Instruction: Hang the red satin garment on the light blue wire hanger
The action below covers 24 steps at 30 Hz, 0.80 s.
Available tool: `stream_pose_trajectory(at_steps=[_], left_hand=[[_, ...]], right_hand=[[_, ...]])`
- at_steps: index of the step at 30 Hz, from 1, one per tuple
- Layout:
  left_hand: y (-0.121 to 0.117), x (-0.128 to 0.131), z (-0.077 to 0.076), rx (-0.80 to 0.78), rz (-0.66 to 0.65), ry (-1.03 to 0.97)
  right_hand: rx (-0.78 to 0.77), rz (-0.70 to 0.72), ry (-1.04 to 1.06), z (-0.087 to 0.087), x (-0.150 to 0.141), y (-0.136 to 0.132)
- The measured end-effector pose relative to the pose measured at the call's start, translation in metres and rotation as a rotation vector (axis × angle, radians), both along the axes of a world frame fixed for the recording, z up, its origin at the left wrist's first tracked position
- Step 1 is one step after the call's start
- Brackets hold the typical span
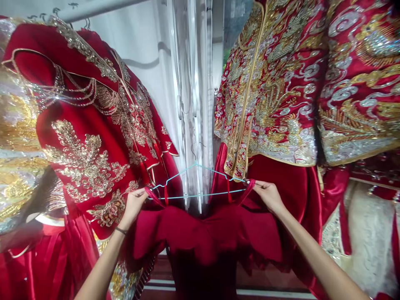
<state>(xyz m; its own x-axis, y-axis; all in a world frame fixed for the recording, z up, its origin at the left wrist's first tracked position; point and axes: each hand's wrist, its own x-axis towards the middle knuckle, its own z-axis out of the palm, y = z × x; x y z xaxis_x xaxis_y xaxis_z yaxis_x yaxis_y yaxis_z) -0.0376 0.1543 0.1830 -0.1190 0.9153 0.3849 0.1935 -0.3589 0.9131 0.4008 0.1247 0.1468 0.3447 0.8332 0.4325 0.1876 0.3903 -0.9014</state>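
Here, at the far left, one red jacket [93, 137] with gold embroidery hangs from a rail [100, 8], its hem falling just beside the left hand [135, 205]. That hand is closed, pinching a thin red strap [153, 196] at the left end of a single pale blue wire hanger [196, 183]. The strap sits right between the fingertips, touching the hanger's tip. Below and between the hands, one plain dark red garment [206, 233] sags from the hanger in soft folds, draping down in front of the person. White sheer curtains [190, 104] hang behind the hanger's hook. Further right, the right hand [268, 195] is likewise closed, gripping the garment's second strap at the hanger's right end; two straps in all, one per hand. Above that hand hang two more red jackets [268, 83] thick with gold and silver embroidery, side by side, well above the hanger.
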Motion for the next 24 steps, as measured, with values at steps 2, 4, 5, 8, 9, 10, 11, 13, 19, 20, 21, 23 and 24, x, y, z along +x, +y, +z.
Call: stream_pose_trajectory(at_steps=[2, 4, 5, 8, 9, 10, 11, 13, 19, 20, 21, 23, 24], left_hand=[[0.004, 0.007, 0.015, -0.013, -0.101, 0.084], [0.008, 0.018, 0.029, -0.02, -0.216, 0.189], [0.009, 0.023, 0.035, -0.024, -0.27, 0.247], [0.012, 0.034, 0.045, -0.022, -0.362, 0.464], [0.012, 0.036, 0.046, -0.003, -0.357, 0.55], [0.012, 0.036, 0.045, 0.022, -0.336, 0.637], [0.012, 0.035, 0.043, 0.051, -0.304, 0.715], [0.011, 0.033, 0.037, 0.093, -0.257, 0.829], [0.0, 0.04, 0.026, 0.087, -0.192, 0.993], [-0.005, 0.043, 0.027, 0.079, -0.169, 1.027], [-0.009, 0.045, 0.028, 0.076, -0.142, 1.058], [-0.02, 0.044, 0.029, 0.093, -0.081, 1.088], [-0.025, 0.041, 0.028, 0.106, -0.049, 1.08]], right_hand=[[-0.02, 0.034, -0.046, 0.003, 0.0, 0.0], [-0.031, 0.058, -0.109, 0.007, -0.001, -0.002], [-0.031, 0.064, -0.142, 0.01, -0.001, -0.002], [-0.023, 0.073, -0.218, 0.018, -0.001, -0.003], [-0.019, 0.079, -0.238, 0.021, -0.001, -0.002], [-0.013, 0.089, -0.258, 0.025, 0.0, -0.002], [-0.009, 0.101, -0.283, 0.029, 0.0, -0.001], [-0.001, 0.115, -0.353, 0.037, -0.002, 0.001], [0.049, 0.113, -0.696, 0.064, -0.019, 0.017], [0.052, 0.14, -0.763, 0.068, -0.022, 0.021], [0.044, 0.176, -0.832, 0.071, -0.023, 0.024], [-0.008, 0.248, -0.976, 0.075, -0.022, 0.027], [-0.046, 0.25, -1.047, 0.077, -0.022, 0.026]])
